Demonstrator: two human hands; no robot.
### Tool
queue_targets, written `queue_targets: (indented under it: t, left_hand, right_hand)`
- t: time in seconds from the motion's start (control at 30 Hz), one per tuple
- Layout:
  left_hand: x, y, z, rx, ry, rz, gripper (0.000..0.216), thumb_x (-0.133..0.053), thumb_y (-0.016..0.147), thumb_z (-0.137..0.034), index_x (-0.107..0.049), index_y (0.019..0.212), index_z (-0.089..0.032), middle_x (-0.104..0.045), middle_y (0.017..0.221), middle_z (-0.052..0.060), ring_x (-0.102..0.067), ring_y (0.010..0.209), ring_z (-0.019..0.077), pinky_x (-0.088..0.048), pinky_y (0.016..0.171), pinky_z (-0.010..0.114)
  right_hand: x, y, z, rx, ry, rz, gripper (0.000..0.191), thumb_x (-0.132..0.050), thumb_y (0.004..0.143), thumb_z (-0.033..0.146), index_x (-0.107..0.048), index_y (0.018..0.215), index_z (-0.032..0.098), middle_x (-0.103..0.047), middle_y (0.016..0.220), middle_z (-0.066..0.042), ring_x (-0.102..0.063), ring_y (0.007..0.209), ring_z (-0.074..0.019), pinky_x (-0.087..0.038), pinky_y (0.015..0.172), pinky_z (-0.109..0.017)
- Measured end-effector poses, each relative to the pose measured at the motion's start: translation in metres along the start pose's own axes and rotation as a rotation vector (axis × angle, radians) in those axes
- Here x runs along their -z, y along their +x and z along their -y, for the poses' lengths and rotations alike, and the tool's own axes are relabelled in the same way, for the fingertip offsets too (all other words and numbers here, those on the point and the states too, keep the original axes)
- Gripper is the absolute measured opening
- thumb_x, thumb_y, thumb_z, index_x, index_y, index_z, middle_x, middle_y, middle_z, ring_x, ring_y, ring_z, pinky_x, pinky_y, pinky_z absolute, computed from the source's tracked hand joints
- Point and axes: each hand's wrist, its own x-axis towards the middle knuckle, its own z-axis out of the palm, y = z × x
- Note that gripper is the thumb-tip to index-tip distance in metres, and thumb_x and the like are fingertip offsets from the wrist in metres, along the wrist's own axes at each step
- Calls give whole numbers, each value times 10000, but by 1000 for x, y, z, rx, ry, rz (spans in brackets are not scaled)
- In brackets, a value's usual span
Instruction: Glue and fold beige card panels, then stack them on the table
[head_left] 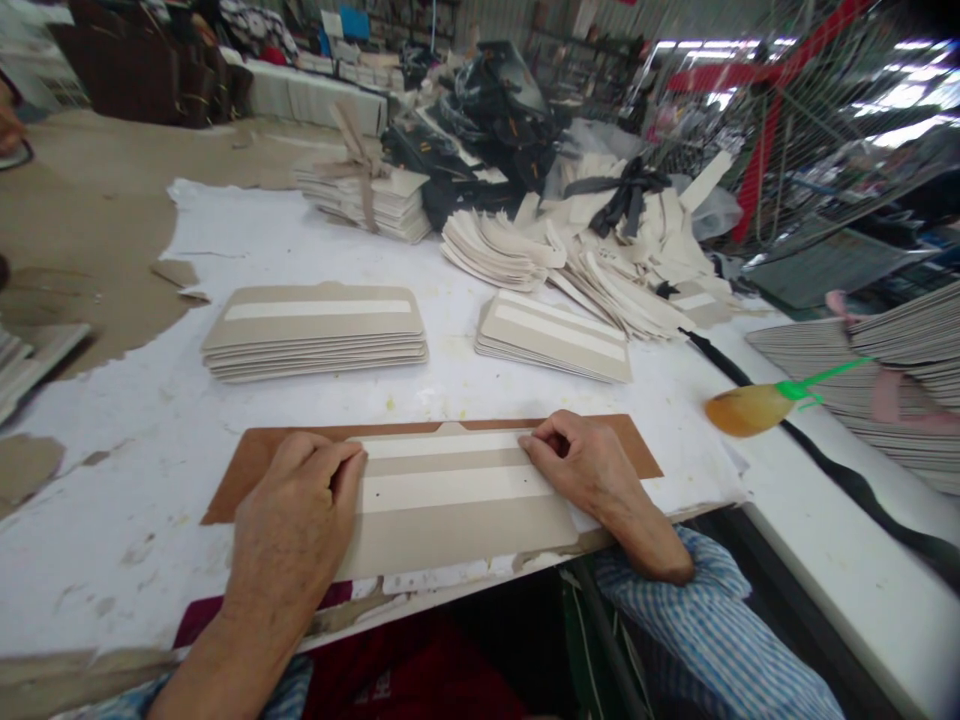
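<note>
A beige panel [465,535] with pale strips across it lies before me, partly over a brown board [634,447]. Along its upper edge runs a white strip [442,442]. My left hand [296,510] pinches the strip's left end between thumb and forefinger. At the other end, my right hand [581,465] has its thumb and forefinger closed on the strip too. Two small dark dots show on the wider pale band [450,490]. Beyond the board sit a left stack of beige panels [319,325] and a smaller right stack [555,335], each topped by a panel with a white strip.
Tied bundles of pale pieces [367,200] and loose pale strips [502,245] lie at the back, near black pieces [487,110]. To the right are a bottle of amber liquid [746,410], a black strap [847,475], grey stacks [900,360] and a large fan [780,90].
</note>
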Motion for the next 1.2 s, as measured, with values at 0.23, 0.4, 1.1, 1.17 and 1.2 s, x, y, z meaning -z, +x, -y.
queue_targets:
  t: [0.23, 0.4, 1.1, 1.17, 1.2]
  left_hand:
    - [5, 0, 1, 13, -32, -77, 336, -466, 1015, -374, -747, 976, -194, -713, 972, 78, -685, 895, 243, -531, 772, 355]
    - [11, -3, 1, -62, -135, -288, 252, -552, 1016, -342, -732, 1069, -174, -727, 1011, 97, -688, 933, 254, -554, 877, 392]
    - [2, -6, -15, -488, 34, 86, 365, -475, 1060, -418, -699, 1142, -141, -737, 1154, 128, -660, 1052, 329, -524, 889, 518]
    - [3, -6, -15, -476, 59, 61, 375, -468, 1062, -429, -702, 1112, -141, -748, 1118, 125, -678, 1009, 325, -521, 869, 515]
    - [4, -6, -16, -474, 68, 44, 380, -465, 1063, -431, -707, 1093, -139, -754, 1095, 122, -685, 983, 322, -521, 860, 513]
  right_hand:
    - [20, -1, -6, -184, 401, 15, 347, -653, 875, 536, -697, 751, 215, -631, 656, -2, -498, 559, -146, -370, 549, -287]
    - [40, -14, -21, -232, 659, -371, 401, -674, 900, 599, -731, 869, 203, -586, 674, 7, -449, 570, -133, -356, 542, -279]
    - [-6, -22, 8, 580, -205, -86, 287, -488, 1103, 281, -747, 1158, 169, -717, 1081, -107, -555, 983, -274, -436, 883, -453]
    - [-7, -24, 10, 568, -248, -111, 278, -499, 1099, 287, -751, 1141, 178, -727, 1073, -99, -556, 982, -276, -422, 880, -455]
    - [-7, -24, 10, 562, -261, -121, 276, -501, 1099, 289, -754, 1131, 183, -734, 1070, -94, -558, 982, -275, -417, 883, -458]
